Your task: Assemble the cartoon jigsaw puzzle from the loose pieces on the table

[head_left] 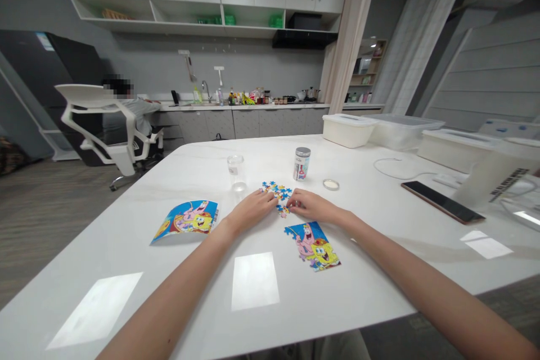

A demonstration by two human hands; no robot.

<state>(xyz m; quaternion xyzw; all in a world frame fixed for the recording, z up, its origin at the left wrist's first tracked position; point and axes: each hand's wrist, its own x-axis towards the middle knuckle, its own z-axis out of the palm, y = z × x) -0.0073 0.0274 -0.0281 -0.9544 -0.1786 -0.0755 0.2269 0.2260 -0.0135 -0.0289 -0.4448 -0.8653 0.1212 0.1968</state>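
Note:
Loose jigsaw puzzle pieces lie in a small heap on the white table. My left hand rests at the heap's left side, its fingers stretched over some pieces. From the right, my right hand reaches the heap with thumb and fingers drawn together; whatever is between the fingertips is too small to make out. Nearer to me lies a partly joined cartoon puzzle with an uneven left edge. A curled picture sheet with the same cartoon figures is left of my left hand.
Behind the heap stand a clear jar and a printed jar with a grey lid. A round lid lies beside them. Farther right are a phone, a cable and white boxes. Someone sits in a white chair far left.

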